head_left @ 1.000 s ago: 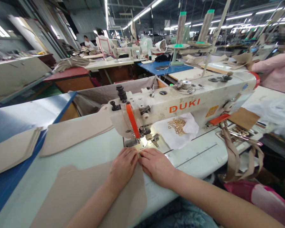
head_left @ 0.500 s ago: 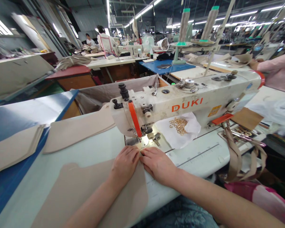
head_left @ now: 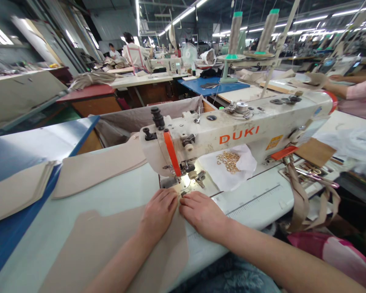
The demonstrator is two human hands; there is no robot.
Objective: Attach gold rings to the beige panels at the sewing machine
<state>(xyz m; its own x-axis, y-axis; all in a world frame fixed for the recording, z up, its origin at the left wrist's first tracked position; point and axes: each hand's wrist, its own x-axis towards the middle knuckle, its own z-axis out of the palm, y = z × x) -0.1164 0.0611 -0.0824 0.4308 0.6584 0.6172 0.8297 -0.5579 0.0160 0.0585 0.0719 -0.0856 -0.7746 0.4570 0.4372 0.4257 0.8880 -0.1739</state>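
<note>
A large beige fabric panel [head_left: 110, 236] lies flat on the pale sewing table, its upper right corner just in front of the sewing machine's presser foot and needle plate [head_left: 185, 182]. My left hand [head_left: 160, 211] rests on this corner with its fingers closed on the fabric. From the right, my right hand [head_left: 201, 213] meets it, fingers curled and pinched at the panel's edge. The fingertips of both hands nearly touch, and they hide what lies between them. A small dark bit shows by the right fingertips, too small to name.
The sewing machine [head_left: 240, 122] stands across the table. Gold rings [head_left: 228, 161] lie on white cloth [head_left: 213, 175] under its arm. Beige panels are stacked left [head_left: 100, 171]. Straps [head_left: 299, 199] and scissors [head_left: 317, 177] are at right. A co-worker's pink sleeve [head_left: 362, 89] shows behind.
My hands stay almost in place at the panel's corner; the right fingertips have shifted slightly and a dark bit now shows beside them. The co-worker's arm at right has moved.
</note>
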